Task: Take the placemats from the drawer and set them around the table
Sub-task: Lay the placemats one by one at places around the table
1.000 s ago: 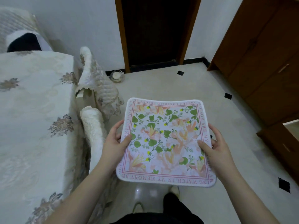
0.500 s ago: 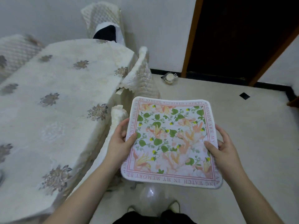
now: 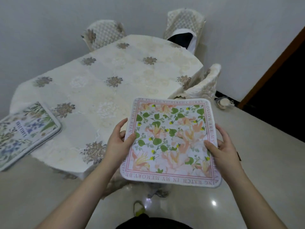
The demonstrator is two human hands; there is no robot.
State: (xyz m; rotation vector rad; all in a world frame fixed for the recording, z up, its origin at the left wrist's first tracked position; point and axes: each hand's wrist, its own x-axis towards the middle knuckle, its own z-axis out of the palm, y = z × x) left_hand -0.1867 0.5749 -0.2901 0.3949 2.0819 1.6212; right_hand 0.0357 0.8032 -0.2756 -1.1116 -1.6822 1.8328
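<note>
I hold a square placemat (image 3: 171,139) with pink and green flowers and a lettered pink border, flat in the air beside the table's near right corner. My left hand (image 3: 118,142) grips its left edge, thumb on top. My right hand (image 3: 222,148) grips its right edge the same way. The table (image 3: 102,90) wears a cream cloth with grey flower motifs. A blue-and-green floral placemat (image 3: 26,131) lies on the table's left end, and part of it hangs over the edge.
Chairs in quilted cream covers stand at the far left (image 3: 104,35), far right (image 3: 184,27) and right side (image 3: 206,85) of the table. A small round object (image 3: 223,103) sits on the floor by a dark doorway (image 3: 280,96). Glossy tile floor lies below me.
My view has swung left from the doorway and cupboard to the whole table. The second placemat came into sight. My hands keep the same hold on the pink placemat.
</note>
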